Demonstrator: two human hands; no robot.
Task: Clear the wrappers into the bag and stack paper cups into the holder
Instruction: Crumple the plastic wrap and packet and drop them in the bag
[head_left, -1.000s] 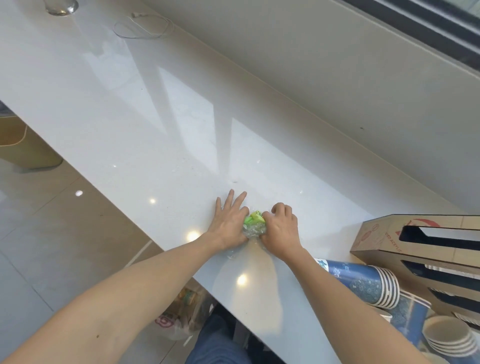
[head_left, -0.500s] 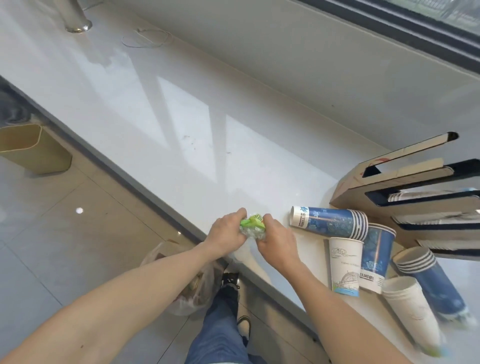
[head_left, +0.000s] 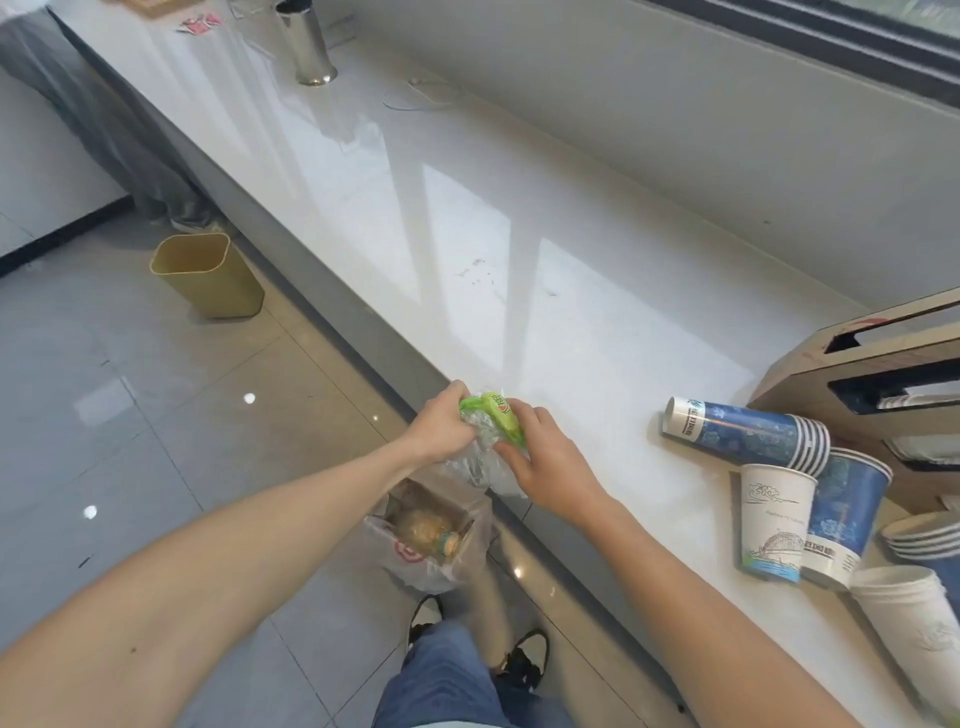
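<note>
Both hands hold a crumpled bundle of clear and green wrappers at the counter's front edge. My left hand grips its left side and my right hand its right side. Directly below, on the floor, stands an open plastic bag with rubbish inside. To the right on the counter lie and stand blue and white paper cups: a lying stack, two upright cups, and more stacks at the far right. The brown cardboard cup holder lies behind them.
A yellow waste bin stands on the tiled floor to the left. A steel cylinder stands at the counter's far end, with small red packets near it. Another person's legs are at the upper left. My feet are below the bag.
My hands have carried the wrapper bundle from the middle of the counter back to its front edge, above the bag. The view has swung left and down, showing the floor and bin.
</note>
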